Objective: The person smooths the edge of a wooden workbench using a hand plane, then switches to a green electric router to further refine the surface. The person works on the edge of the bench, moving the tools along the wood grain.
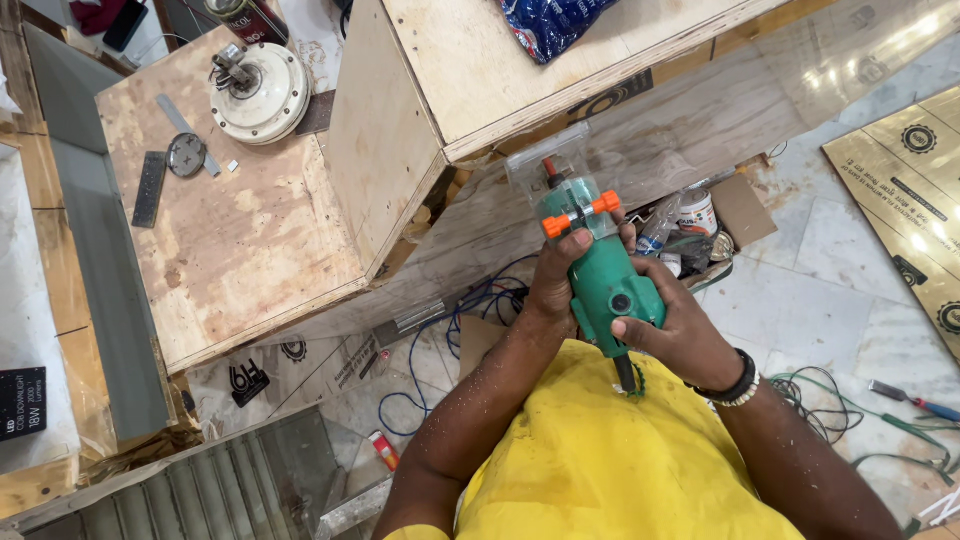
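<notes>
I hold a green trim router with both hands, close in front of my chest. It has orange knobs and a clear plastic base that points away from me, toward the edge of a plywood box. My left hand wraps the body from the left, thumb resting near the orange knob. My right hand grips the lower body from the right; a dark-and-white beaded bracelet sits on that wrist. The black power cord leaves the tool's bottom end against my yellow shirt.
A lower plywood bench at left carries a white round fan motor, a metal disc and flat metal strips. A cardboard box of cans and bottles lies on the marble floor. Blue wire, green cable and gold sheets surround me.
</notes>
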